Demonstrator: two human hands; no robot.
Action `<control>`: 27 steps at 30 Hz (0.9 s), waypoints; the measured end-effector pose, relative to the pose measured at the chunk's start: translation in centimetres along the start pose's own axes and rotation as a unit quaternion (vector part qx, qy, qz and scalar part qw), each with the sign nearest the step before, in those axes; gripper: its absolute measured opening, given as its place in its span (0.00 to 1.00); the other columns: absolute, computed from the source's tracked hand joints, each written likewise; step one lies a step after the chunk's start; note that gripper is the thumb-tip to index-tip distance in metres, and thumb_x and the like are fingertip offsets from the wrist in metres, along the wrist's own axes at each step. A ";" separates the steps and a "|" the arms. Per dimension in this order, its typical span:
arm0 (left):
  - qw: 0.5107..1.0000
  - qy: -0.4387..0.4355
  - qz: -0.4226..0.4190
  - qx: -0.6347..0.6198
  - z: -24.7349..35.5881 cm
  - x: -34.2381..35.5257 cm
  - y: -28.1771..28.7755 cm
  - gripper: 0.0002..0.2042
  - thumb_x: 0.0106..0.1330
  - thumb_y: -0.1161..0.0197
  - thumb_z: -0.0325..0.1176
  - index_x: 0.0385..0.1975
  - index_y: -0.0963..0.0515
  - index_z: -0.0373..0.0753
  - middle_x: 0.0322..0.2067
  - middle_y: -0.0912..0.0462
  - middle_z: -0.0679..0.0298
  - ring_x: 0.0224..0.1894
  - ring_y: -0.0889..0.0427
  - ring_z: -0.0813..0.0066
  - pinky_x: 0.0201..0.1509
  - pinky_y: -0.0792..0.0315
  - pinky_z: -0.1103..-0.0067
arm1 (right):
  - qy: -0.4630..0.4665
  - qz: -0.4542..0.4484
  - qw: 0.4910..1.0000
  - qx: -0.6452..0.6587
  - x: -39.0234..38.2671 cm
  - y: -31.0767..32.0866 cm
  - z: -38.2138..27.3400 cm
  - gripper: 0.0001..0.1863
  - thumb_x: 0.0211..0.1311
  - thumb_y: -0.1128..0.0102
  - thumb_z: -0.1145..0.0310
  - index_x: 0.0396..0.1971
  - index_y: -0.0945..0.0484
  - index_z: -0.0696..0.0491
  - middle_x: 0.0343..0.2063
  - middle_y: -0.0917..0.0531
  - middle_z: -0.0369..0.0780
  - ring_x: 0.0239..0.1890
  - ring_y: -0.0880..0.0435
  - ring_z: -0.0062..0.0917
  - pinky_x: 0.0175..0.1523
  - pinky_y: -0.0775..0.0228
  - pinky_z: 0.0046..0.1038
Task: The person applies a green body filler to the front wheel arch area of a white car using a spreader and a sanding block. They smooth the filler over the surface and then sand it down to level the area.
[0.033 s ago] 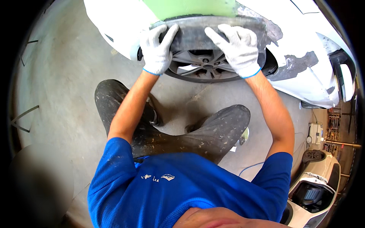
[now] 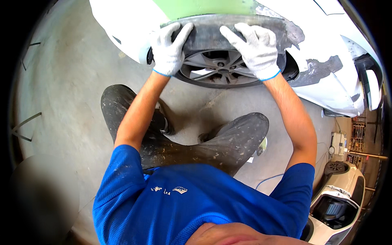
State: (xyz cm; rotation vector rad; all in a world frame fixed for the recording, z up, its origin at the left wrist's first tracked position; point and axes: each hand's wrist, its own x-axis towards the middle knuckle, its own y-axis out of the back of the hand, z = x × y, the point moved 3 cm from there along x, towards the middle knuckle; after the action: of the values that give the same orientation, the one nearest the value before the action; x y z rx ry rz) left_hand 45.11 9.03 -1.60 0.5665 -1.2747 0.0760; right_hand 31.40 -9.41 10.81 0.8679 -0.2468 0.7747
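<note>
My left hand (image 2: 167, 49), in a white knit glove with a blue cuff, grips the left part of a dark grey flexible sheet (image 2: 209, 37). My right hand (image 2: 256, 51), gloved the same way, holds the sheet's right part, its thumb pointing inward across the face. Bent along the wheel arch, the sheet covers the top of a car wheel (image 2: 222, 70) with silver spokes. Just above its upper edge is a light green patch (image 2: 204, 7) on the white car body (image 2: 126, 24). Fingertips rest near that edge; whatever lies behind the sheet is hidden.
Grey filler patches (image 2: 322, 70) mark the white panel to the right. My bent knees (image 2: 241, 130) are spread below the wheel on the concrete floor (image 2: 73, 102). A blue hose (image 2: 267, 179) runs by my right side. A beige car (image 2: 339, 204) stands at lower right.
Both hands and the sheet have shifted very slightly upward along the wheel arch. My hold on the sheet looks the same.
</note>
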 end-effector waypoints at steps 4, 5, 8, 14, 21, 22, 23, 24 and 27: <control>0.998 -0.005 0.033 0.050 -0.2 -0.4 -3.2 0.37 0.40 0.37 0.24 0.56 0.21 0.64 0.52 0.31 0.67 0.56 0.31 0.65 0.56 0.37 0.68 | 0.020 0.018 0.999 -0.041 -2.1 -3.8 1.2 0.37 0.49 0.41 0.67 0.62 0.28 0.22 0.47 0.28 0.22 0.43 0.31 0.21 0.49 0.38 0.31; 0.997 -0.013 0.042 0.064 0.1 -1.1 -3.7 0.36 0.40 0.37 0.24 0.56 0.21 0.64 0.51 0.31 0.68 0.55 0.30 0.66 0.55 0.36 0.68 | 0.018 0.020 0.999 -0.033 -2.8 -4.0 1.1 0.36 0.48 0.40 0.68 0.61 0.26 0.23 0.45 0.28 0.22 0.43 0.31 0.21 0.48 0.38 0.30; 1.000 -0.008 0.014 0.016 1.6 -2.6 -4.2 0.35 0.41 0.38 0.25 0.55 0.20 0.62 0.49 0.26 0.68 0.50 0.27 0.66 0.52 0.32 0.69 | 0.005 -0.012 1.000 0.001 -4.6 -2.9 0.3 0.36 0.47 0.39 0.70 0.60 0.24 0.26 0.43 0.26 0.24 0.42 0.30 0.21 0.48 0.38 0.27; 0.999 0.009 0.031 -0.015 1.7 -0.3 -0.5 0.32 0.39 0.34 0.25 0.52 0.18 0.52 0.47 0.23 0.66 0.50 0.25 0.63 0.54 0.33 0.66 | 0.026 0.010 0.999 0.034 -2.0 0.5 0.9 0.30 0.48 0.40 0.69 0.56 0.18 0.32 0.39 0.23 0.25 0.37 0.25 0.20 0.48 0.38 0.27; 1.000 0.009 0.028 0.002 0.3 -0.8 -5.1 0.36 0.34 0.36 0.26 0.54 0.20 0.54 0.49 0.27 0.59 0.51 0.26 0.56 0.51 0.30 0.63 | 0.059 -0.001 0.998 -0.029 -3.1 -3.7 2.8 0.38 0.45 0.38 0.70 0.62 0.24 0.25 0.33 0.28 0.25 0.32 0.27 0.19 0.41 0.37 0.27; 0.999 0.001 0.036 0.018 1.2 -0.9 -5.0 0.36 0.35 0.36 0.26 0.55 0.20 0.55 0.49 0.27 0.60 0.51 0.26 0.56 0.52 0.30 0.63 | 0.066 -0.008 0.997 -0.029 -3.5 -3.6 2.8 0.39 0.44 0.37 0.71 0.62 0.25 0.25 0.33 0.28 0.25 0.32 0.26 0.20 0.39 0.37 0.27; 0.998 -0.007 0.044 0.033 2.2 -1.0 -4.9 0.36 0.37 0.35 0.26 0.56 0.21 0.55 0.50 0.27 0.61 0.51 0.26 0.57 0.53 0.31 0.63 | 0.066 -0.010 0.998 -0.016 -4.0 -3.3 2.8 0.39 0.44 0.37 0.71 0.62 0.24 0.26 0.33 0.28 0.26 0.32 0.26 0.20 0.40 0.36 0.26; 0.999 0.026 0.036 -0.006 3.2 -1.5 -4.2 0.36 0.39 0.35 0.25 0.57 0.22 0.56 0.51 0.26 0.62 0.52 0.26 0.59 0.57 0.34 0.63 | 0.053 -0.029 0.998 -0.008 -4.6 -2.7 2.4 0.39 0.45 0.37 0.72 0.62 0.24 0.26 0.33 0.27 0.26 0.33 0.25 0.21 0.41 0.36 0.26; 0.999 0.008 0.030 -0.036 2.8 -2.0 -2.9 0.34 0.39 0.38 0.21 0.54 0.19 0.53 0.51 0.25 0.63 0.55 0.28 0.60 0.58 0.36 0.65 | 0.020 -0.040 0.999 0.014 -4.4 -0.6 1.6 0.38 0.45 0.38 0.73 0.61 0.24 0.27 0.36 0.26 0.27 0.36 0.24 0.23 0.47 0.36 0.28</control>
State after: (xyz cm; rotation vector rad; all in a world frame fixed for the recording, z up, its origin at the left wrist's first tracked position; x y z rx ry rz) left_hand 43.07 5.85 -3.97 0.4661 -1.2737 0.0837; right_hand 28.88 -13.07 9.33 0.8830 -0.1658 0.7207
